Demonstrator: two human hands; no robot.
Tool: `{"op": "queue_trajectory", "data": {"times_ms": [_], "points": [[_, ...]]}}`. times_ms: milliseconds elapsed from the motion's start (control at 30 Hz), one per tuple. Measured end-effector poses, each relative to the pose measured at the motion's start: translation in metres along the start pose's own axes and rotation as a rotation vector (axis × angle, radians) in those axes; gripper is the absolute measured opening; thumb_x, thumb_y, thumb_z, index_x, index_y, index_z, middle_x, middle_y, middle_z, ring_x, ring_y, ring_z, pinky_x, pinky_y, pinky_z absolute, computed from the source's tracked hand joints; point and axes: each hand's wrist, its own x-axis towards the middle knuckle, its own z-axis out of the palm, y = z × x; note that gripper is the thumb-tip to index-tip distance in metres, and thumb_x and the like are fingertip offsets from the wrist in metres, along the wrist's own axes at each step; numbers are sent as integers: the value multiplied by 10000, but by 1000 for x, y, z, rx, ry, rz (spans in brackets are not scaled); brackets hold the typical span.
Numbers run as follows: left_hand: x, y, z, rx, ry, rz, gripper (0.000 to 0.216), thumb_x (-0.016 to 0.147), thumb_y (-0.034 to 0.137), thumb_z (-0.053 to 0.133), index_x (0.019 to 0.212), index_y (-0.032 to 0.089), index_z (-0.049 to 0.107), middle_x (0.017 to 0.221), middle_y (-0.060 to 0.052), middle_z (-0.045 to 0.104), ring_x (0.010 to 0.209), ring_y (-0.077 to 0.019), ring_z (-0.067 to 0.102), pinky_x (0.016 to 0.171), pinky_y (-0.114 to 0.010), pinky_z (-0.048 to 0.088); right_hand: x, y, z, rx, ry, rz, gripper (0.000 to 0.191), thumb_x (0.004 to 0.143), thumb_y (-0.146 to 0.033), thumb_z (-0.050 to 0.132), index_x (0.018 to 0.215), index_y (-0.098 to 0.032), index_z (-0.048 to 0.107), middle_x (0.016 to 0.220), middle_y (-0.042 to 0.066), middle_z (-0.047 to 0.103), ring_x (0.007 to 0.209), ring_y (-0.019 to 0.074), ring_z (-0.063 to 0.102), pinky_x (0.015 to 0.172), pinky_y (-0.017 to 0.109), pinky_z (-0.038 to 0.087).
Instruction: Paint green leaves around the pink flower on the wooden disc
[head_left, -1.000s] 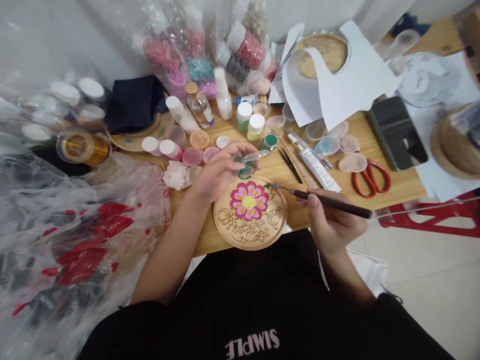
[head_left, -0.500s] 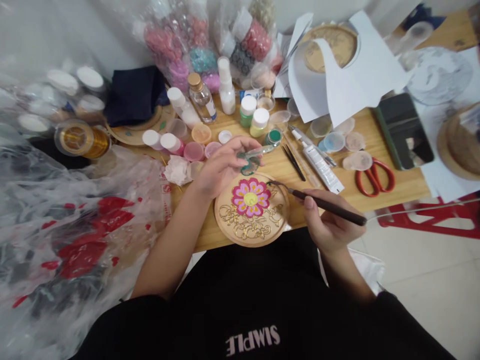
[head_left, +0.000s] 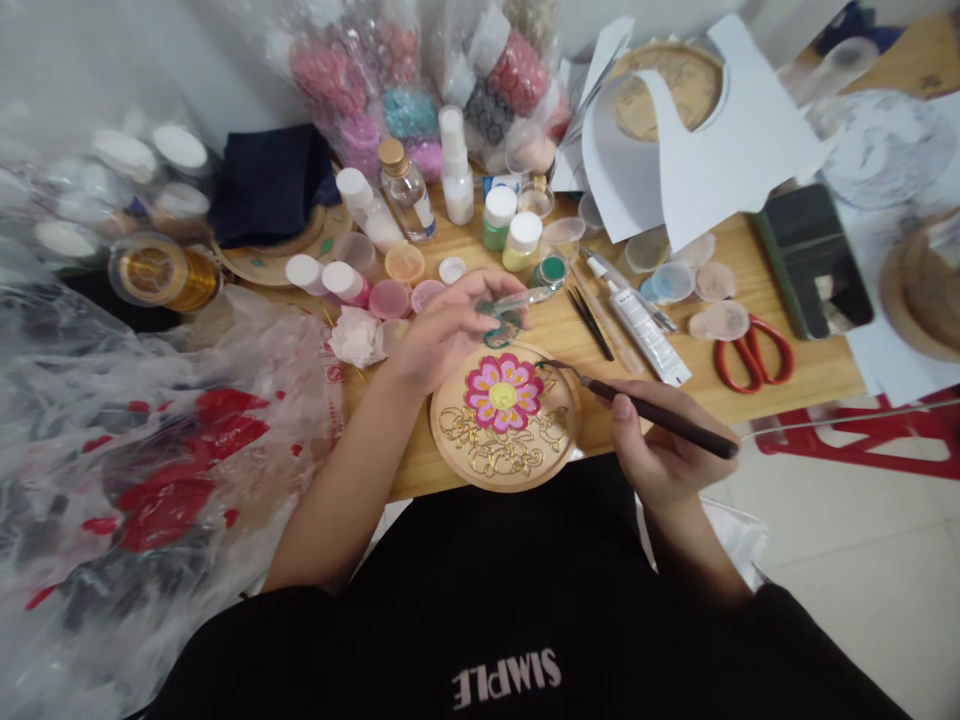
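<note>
My left hand (head_left: 442, 335) is closed on a small clear cup (head_left: 502, 332) with green material in it, held just above the far edge of a round wooden plaque (head_left: 451, 462). On the plaque, a pink and magenta flower (head_left: 503, 394) with a yellow centre is surrounded by gold wire outlines, mostly uncoloured. My right hand (head_left: 656, 460) grips a dark-handled tool (head_left: 667, 420) like a pen. Its thin metal tip meets the plaque just right of the flower, where a little green shows. Fingers of the left hand partly hide the cup.
Behind the plaque stand an open green jar (head_left: 551, 270), bottles and small cups. Black tweezers (head_left: 590, 322), a white tube (head_left: 637, 320), red-handled scissors (head_left: 753, 355) and a phone (head_left: 814, 260) lie rightward. Plastic wrapping (head_left: 187, 440) fills the left side; a red stool (head_left: 862, 437) is lower right.
The view has shifted very slightly. Both hands keep their holds, and the tool's tip stays beside the flower with hardly any movement.
</note>
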Motion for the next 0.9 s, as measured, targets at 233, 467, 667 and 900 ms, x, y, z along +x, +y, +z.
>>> {"op": "queue_trajectory", "data": {"times_ms": [233,467,667,900], "points": [[0,0,1,2,7,-5,300,607,194,652,905,158,651,844,-10,681,804,-137,655,752,-276,480,2,-2,0,2,-1,-19,250,783,-106,723,1000,-229,730,802,4,765,672,151,739,593,255,596],[-1,0,1,-13,27,-17,303,596,185,659,898,168,666,854,-7,679,811,-137,648,747,-276,487,7,-6,-1,-90,-17,-62,195,799,-141,710,971,-234,712,763,-6,758,630,149,730,555,250,594],[0,0,0,-9,25,-19,304,600,190,663,903,163,662,858,-18,673,816,-143,644,756,-286,483,9,-8,-2,-142,-31,-82,146,818,-188,701,954,-239,701,752,-7,763,614,157,729,525,259,589],[0,0,1,-25,27,-19,298,593,191,671,889,155,665,852,-18,669,811,-138,638,744,-276,480,6,-6,-4,-98,-47,-98,193,804,-145,700,971,-240,709,756,-5,758,626,152,720,542,254,579]]}}
